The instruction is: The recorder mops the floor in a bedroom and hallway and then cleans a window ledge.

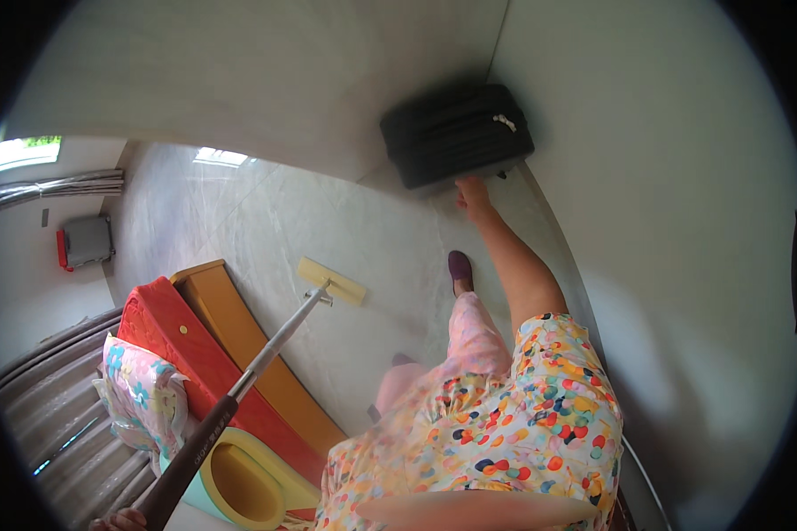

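Observation:
At the lower left edge, my left hand (121, 520), partly cut off by the frame, is closed around the dark grip of a flat mop (272, 345). Its grey pole slants away to a pale yellow rectangular mop head (332, 281) on the floor. My right arm reaches forward to a black suitcase (455, 136) by the wall corner. Against the near edge of that case, my right hand (473, 194) has its fingers curled; the exact part it grips is hidden. A small light-coloured tie or tag hangs on the case.
A grey tiled floor (239, 219) stretches to the left. Beside the mop pole stand a red padded mattress (173, 325), an orange-brown board (265, 358), a wrapped floral bundle (143, 385) and a yellow-green child's potty seat (246, 478). A wall (671, 199) runs close on the right.

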Available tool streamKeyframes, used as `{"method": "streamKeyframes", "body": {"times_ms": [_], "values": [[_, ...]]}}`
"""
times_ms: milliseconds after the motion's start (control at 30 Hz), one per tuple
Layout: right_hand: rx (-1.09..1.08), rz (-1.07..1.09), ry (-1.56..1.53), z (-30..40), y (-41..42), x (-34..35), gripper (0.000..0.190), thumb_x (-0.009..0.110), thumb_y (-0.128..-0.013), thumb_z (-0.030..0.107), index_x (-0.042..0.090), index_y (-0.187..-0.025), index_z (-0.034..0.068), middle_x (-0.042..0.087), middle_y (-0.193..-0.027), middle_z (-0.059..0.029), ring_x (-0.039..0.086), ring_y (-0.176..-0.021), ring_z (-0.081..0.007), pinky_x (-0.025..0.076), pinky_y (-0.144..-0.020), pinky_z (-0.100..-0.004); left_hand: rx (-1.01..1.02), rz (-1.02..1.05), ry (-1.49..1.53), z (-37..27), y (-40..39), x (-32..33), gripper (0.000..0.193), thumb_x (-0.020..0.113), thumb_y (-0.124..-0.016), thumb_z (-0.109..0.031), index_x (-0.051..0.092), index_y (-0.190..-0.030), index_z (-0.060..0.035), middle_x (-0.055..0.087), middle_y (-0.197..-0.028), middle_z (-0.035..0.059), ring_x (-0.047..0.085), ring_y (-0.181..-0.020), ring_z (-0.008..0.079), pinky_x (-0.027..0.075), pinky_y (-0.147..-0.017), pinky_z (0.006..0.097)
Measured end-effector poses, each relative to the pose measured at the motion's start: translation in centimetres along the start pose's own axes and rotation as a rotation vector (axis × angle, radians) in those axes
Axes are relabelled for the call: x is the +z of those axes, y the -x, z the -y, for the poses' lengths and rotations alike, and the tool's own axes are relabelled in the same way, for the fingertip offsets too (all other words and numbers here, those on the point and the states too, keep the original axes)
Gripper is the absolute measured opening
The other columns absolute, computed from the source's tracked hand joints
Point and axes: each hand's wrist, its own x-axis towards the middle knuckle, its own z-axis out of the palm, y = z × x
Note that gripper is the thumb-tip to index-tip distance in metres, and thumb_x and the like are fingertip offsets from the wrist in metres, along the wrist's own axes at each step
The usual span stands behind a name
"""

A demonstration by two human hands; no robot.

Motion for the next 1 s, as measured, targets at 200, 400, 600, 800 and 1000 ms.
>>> {"method": "streamKeyframes", "body": {"times_ms": [200, 400, 600, 800, 1000], "values": [[0.065, 0.01, -0.431, 11.1, -1.3, 1.0, 0.041, 0.06, -0.065, 0.018, 0.042, -0.099, 0.003, 0.042, -0.095, -0.0107, 0.042, -0.088, -0.0199, 0.042, -0.07, -0.0339, -0.037, 0.132, 0.115, 0.2, -1.6, -1.1, 0.029, 0.038, -0.067, -0.015, 0.042, -0.077, 0.0115, 0.04, -0.044, 0.0141, 0.044, -0.038, 0.0269, 0.042, -0.044, 0.0398], [0.056, -0.148, -0.948, 15.5, -1.7, -2.9, 0.049, 0.061, -0.065, 0.019, 0.037, -0.105, 0.002, 0.036, -0.109, -0.0145, 0.024, -0.112, -0.0256, 0.02, -0.092, -0.0418, -0.025, 0.139, 0.172, -1.2, -2.4, 1.2, 0.029, 0.037, -0.066, -0.013, 0.043, -0.08, 0.0125, 0.044, -0.047, 0.0164, 0.049, -0.045, 0.0297, 0.043, -0.048, 0.0422], [0.146, -0.186, -1.147, 13.6, -0.6, -6.4, 0.014, 0.058, -0.068, 0.017, 0.045, -0.072, 0.01, 0.044, -0.071, -0.0044, 0.042, -0.074, -0.0197, 0.029, -0.076, -0.0389, 0.033, 0.266, 0.221, -2.4, -1.5, 4.2, 0.031, 0.037, -0.068, -0.014, 0.043, -0.083, 0.0125, 0.045, -0.049, 0.0177, 0.051, -0.049, 0.0304, 0.043, -0.051, 0.0432], [0.294, -0.381, -1.361, 6.3, 1.5, -7.9, 0.018, 0.048, -0.063, 0.005, 0.036, -0.051, 0.011, 0.037, -0.048, -0.0008, 0.037, -0.044, -0.0164, 0.031, -0.048, -0.0307, 0.091, 0.286, 0.203, -2.9, -0.5, 4.5, 0.031, 0.036, -0.067, -0.014, 0.042, -0.082, 0.0128, 0.043, -0.047, 0.0161, 0.05, -0.047, 0.0294, 0.044, -0.049, 0.0426], [0.265, -0.255, -1.275, 3.8, 5.6, -8.8, 0.018, 0.049, -0.061, 0.006, 0.035, -0.049, 0.01, 0.038, -0.048, -0.0016, 0.04, -0.048, -0.0171, 0.033, -0.049, -0.0306, 0.143, 0.202, 0.143, -1.8, -1.0, 2.6, 0.031, 0.038, -0.067, -0.015, 0.041, -0.079, 0.0133, 0.042, -0.043, 0.0141, 0.047, -0.04, 0.0269, 0.044, -0.044, 0.0424]]}}
